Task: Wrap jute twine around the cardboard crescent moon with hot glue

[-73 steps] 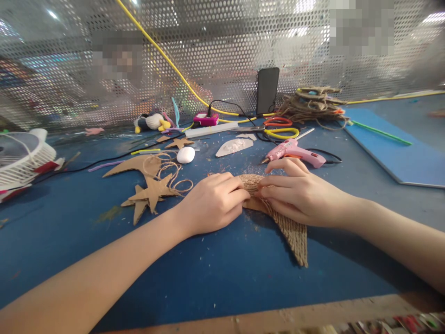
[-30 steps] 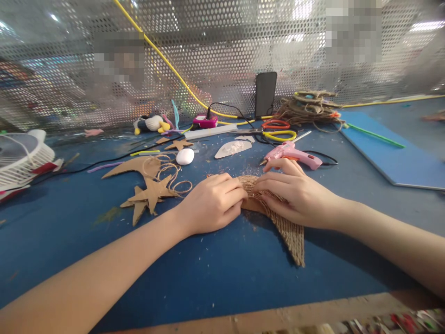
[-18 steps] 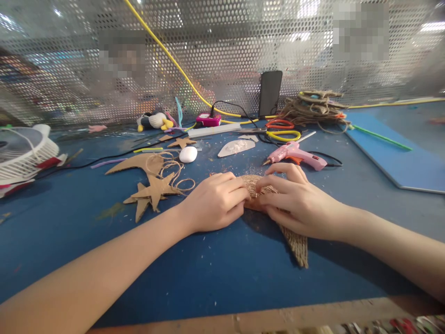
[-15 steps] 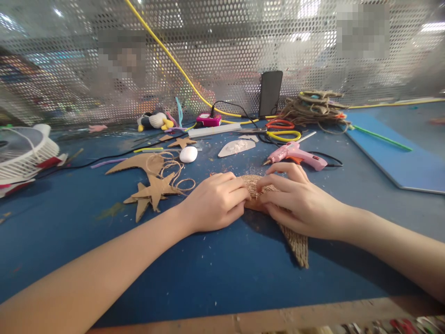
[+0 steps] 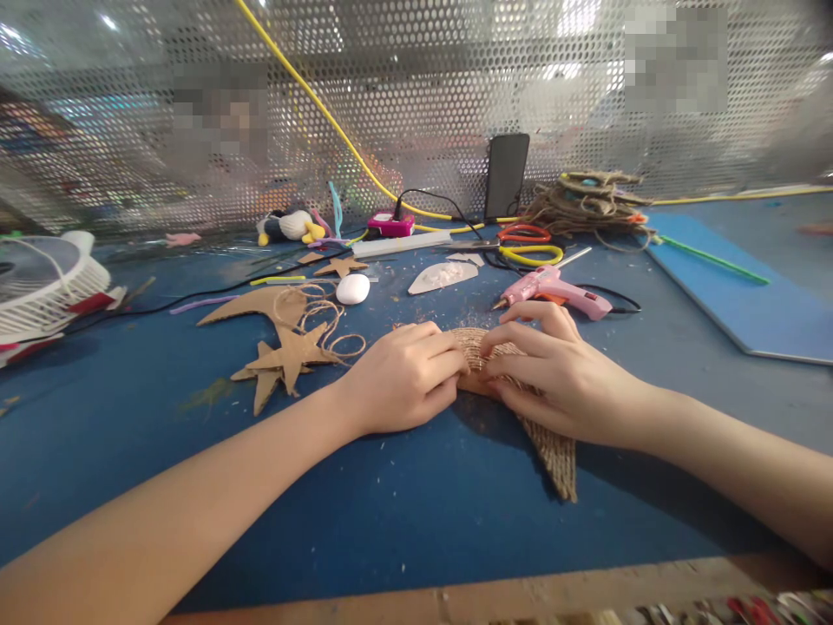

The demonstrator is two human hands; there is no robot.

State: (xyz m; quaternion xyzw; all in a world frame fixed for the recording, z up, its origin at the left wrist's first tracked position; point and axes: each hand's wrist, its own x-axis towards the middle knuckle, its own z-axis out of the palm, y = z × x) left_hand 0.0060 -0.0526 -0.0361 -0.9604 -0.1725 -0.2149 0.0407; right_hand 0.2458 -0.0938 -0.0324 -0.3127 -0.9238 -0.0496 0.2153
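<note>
Left hand (image 5: 411, 378) is clamped on the twine-covered crescent (image 5: 554, 458), presumably steadying it against the desk (image 5: 312, 512), while right hand (image 5: 563, 373) rests finger-spread across it.

A perforated metal screen (image 5: 416, 108) stands behind the blue table (image 5: 364, 529), whose front edge (image 5: 482, 597) looks wooden; bright lights (image 5: 578, 16) shine beyond.

Rope-covered piece (image 5: 553, 460), partly hidden
Its parts are covered by the left hand (image 5: 411, 378) and right hand (image 5: 560, 369); the white slatted object (image 5: 81, 282) is cut at left.
</note>
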